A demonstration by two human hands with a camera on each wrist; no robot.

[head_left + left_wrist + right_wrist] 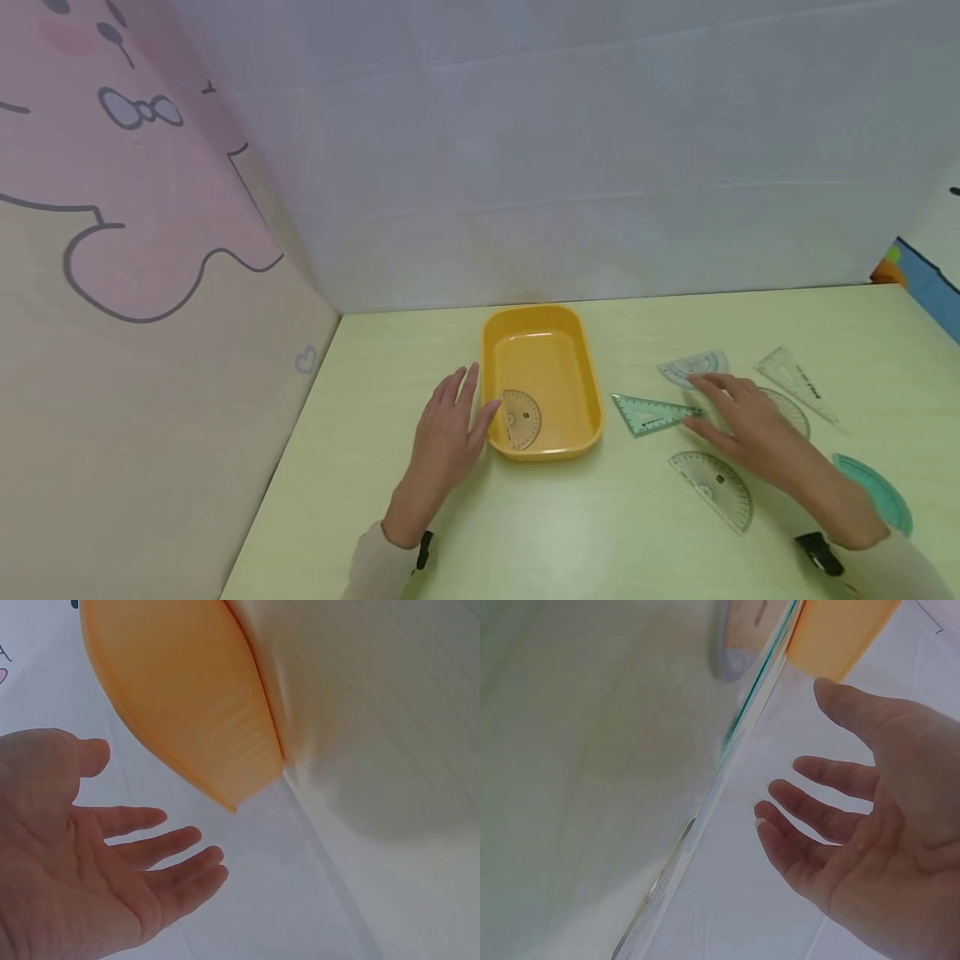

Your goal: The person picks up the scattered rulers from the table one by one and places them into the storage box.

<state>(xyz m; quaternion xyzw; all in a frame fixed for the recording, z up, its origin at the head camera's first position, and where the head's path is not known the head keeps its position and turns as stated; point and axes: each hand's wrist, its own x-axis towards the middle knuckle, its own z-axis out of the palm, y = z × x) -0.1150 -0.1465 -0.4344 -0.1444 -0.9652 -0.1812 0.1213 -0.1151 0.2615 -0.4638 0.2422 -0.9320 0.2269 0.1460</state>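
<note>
Fingers straight and parted, thumb held wide, your left hand (447,433) holds nothing beside the left wall of the yellow tray (540,358); from the head view you cannot tell whether the thumb tip meets the rim. The tray sits on the pale table (375,400), and a clear protractor (522,419) lies in its near left corner, close by that thumb. Just right of the tray you have a green set square (649,415), its narrow tip pointing at your right hand. Beyond it lies a bluish protractor (693,365); nearer you, a large clear protractor (716,487) is turned at a slant. Your right hand (757,425) is empty too, fingers loosely bent, thumb apart, above the set square's tip. Past the knuckles, a round-edged clear piece (793,414) shows partly, then a clear set square (795,383). Farthest right, your forearm partly covers a green protractor (883,492).
</note>
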